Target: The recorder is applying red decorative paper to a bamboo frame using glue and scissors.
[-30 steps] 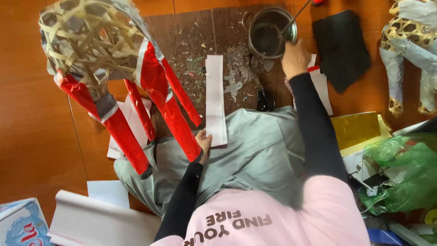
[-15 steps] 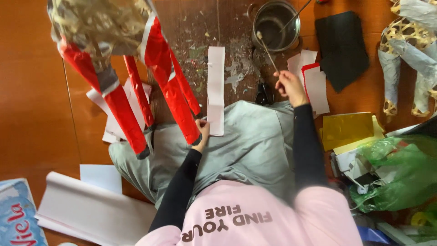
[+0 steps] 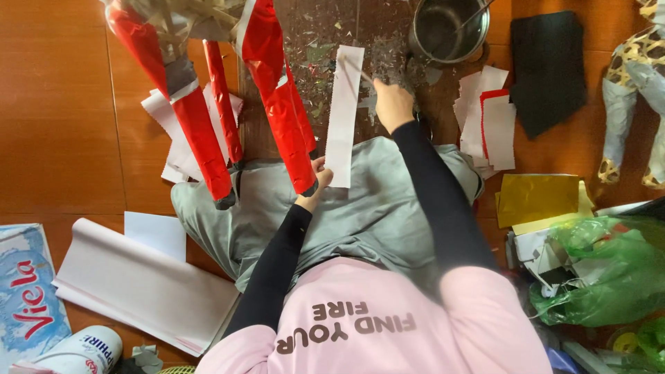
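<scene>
Now that the right hand [image 3: 392, 104] has come back from the pot [image 3: 449, 29], it pinches a brush [image 3: 355, 69] over the white strip [image 3: 344, 114] on the floor, ready for pasting; the left hand [image 3: 315, 183] pinches the strip's near end beside the red frame leg [image 3: 280, 104].

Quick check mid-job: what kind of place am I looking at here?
Likely a home craft spot on a wooden floor: a red paper-wrapped frame, cut paper strips and a metal pot.

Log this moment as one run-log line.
left hand: holds long white paper strip at near end | right hand: holds thin brush over strip | round metal pot: beyond strip
</scene>
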